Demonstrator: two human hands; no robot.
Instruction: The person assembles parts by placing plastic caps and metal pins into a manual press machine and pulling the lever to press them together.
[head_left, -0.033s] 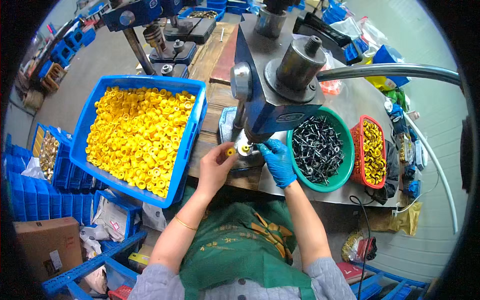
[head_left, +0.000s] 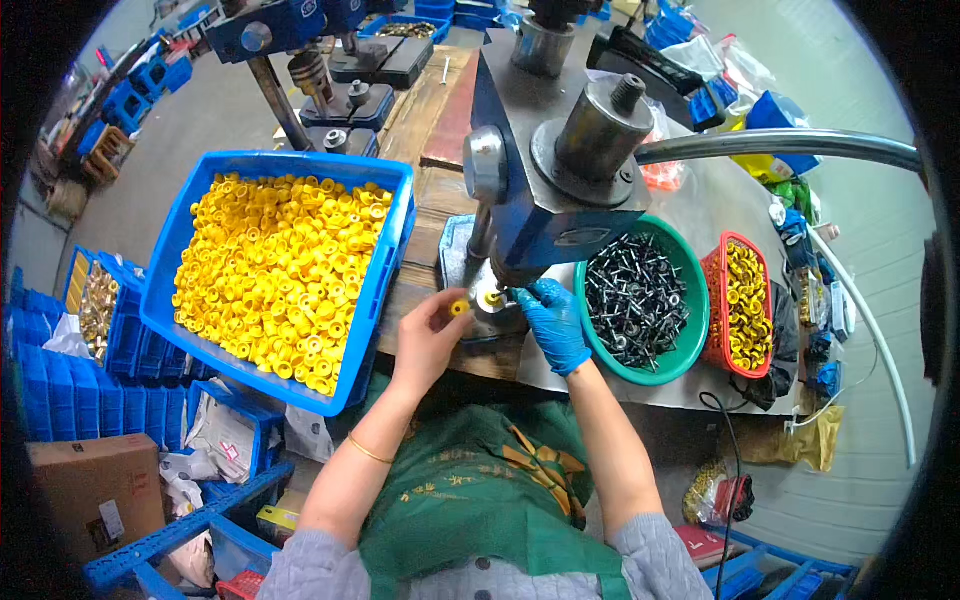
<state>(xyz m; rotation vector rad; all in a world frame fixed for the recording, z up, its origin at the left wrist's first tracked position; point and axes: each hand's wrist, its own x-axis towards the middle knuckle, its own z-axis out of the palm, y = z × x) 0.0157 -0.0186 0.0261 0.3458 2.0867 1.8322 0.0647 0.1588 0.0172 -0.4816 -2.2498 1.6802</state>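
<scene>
My left hand (head_left: 425,335) pinches a small yellow cap (head_left: 459,308) between thumb and fingers, just left of the press base. My right hand (head_left: 552,320), in a blue glove, has its fingertips drawn together at a second yellow cap (head_left: 492,297) sitting on the base under the blue press (head_left: 560,190). Whether the glove grips anything is hidden. A blue crate (head_left: 275,160) heaped with yellow caps stands to the left. A green bowl (head_left: 692,330) of dark screws sits to the right of the gloved hand.
A red basket (head_left: 712,300) of yellow pieces stands beside the green bowl. The press's chrome lever (head_left: 790,145) arches over the right side. Stacked blue bins (head_left: 60,390) and a cardboard box (head_left: 95,490) lie low on the left. More machines (head_left: 330,70) stand behind.
</scene>
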